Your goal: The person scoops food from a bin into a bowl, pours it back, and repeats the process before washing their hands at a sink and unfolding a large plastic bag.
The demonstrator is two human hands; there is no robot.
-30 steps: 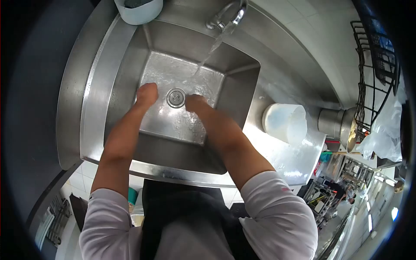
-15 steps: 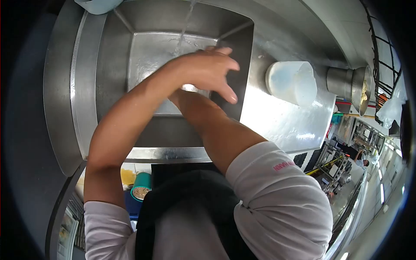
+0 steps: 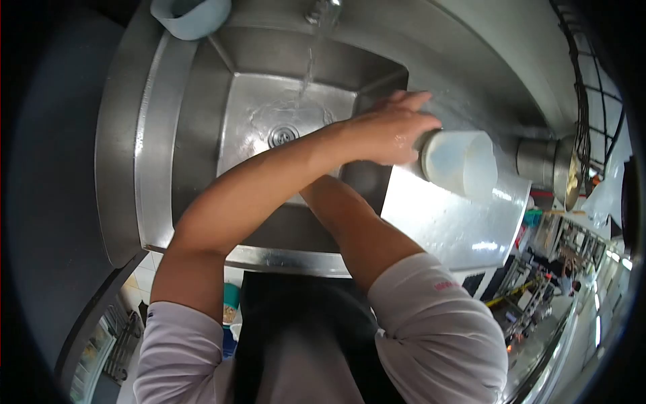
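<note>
My left hand (image 3: 397, 133) reaches over the sink's right rim, fingers spread and nothing in them, close beside a translucent white container (image 3: 461, 161) lying on its side on the steel drainboard (image 3: 431, 225). Whether the fingertips touch it is unclear. Beneath my left forearm, my right arm crosses into the steel sink (image 3: 269, 108); the forearm hides my right hand. Water (image 3: 309, 71) runs from the faucet (image 3: 324, 12) onto the sink floor near the drain (image 3: 283, 136).
A pale plastic container (image 3: 195, 20) stands at the upper left rim. Metal pots (image 3: 538, 160) are to the right of the drainboard. A green container (image 3: 231, 296) is low beneath the sink's front edge. Wire shelving and a distant person (image 3: 568, 286) appear at the right.
My left hand has moved right from over the sink to beside the white container. The view has shifted, bringing the faucet and drain into sight. My right hand remains hidden.
</note>
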